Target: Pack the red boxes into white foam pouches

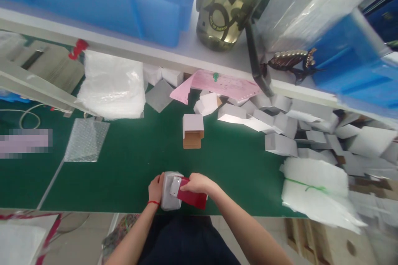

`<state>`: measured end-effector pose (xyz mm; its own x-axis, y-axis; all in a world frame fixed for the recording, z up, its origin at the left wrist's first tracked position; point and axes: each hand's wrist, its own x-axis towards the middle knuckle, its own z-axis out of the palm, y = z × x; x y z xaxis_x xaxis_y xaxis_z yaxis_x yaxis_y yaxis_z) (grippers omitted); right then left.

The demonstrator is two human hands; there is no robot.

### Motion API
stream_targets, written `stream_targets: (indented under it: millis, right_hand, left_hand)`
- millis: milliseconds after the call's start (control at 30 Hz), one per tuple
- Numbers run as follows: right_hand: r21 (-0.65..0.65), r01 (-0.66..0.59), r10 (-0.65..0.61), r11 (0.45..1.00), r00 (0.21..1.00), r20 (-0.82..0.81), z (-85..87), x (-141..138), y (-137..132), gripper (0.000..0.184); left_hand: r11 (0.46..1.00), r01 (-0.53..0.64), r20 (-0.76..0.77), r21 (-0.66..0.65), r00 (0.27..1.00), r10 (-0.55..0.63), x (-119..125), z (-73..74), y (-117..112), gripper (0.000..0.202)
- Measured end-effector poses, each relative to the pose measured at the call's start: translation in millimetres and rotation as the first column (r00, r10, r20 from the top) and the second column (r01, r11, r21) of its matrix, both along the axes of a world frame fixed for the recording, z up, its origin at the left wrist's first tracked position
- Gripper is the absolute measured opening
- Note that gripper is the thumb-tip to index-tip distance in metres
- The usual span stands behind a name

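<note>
At the front edge of the green table, a small white wrapped package (pixel 171 196) lies in front of my body. My left hand (pixel 155 189) is closed against its left side and steadies it. My right hand (pixel 199 183) is wrapped round a red tape dispenser (pixel 194 199), whose pale metal head rests on or just over the top of the package. The tape itself is too small to make out. Farther back, a small white carton (pixel 193 122) stands with its brown inner flap open toward me.
White cartons (pixel 281 145) are heaped at the right, beside tied foam sheets (pixel 315 184). Foam pouches (pixel 112 85) and a bubble-wrap bag (pixel 87 140) lie left. A shelf (pixel 183 56) overhangs the back, bearing blue bins (pixel 149 8) and a yellowish jug (pixel 220 20).
</note>
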<state>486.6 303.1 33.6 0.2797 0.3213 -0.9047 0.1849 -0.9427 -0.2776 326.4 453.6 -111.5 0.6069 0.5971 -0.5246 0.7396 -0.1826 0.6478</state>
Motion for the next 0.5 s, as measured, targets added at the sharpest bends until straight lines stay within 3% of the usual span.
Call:
stream_targets:
  millis: [133, 267, 500]
  right_hand:
    - [-0.010, -0.017, 0.017, 1.000, 1.000, -0.005, 4.0, -12.5, 7.6, 0.041]
    - [0.013, -0.016, 0.016, 1.000, 1.000, -0.003, 2.3, -16.5, 8.1, 0.042]
    - [0.054, -0.023, 0.023, 0.998, 1.000, 0.005, 4.7, -17.0, -19.0, 0.044]
  left_hand:
    - [0.985, 0.010, 0.069, 0.170, 0.997, -0.022, 1.1, 11.0, 6.1, 0.041]
    - [0.975, 0.146, 0.123, 0.166, 0.978, -0.168, 4.8, 20.1, 5.8, 0.043]
    - [0.940, 0.250, -0.020, 0.232, 0.967, -0.253, 4.0, 33.2, -13.1, 0.047]
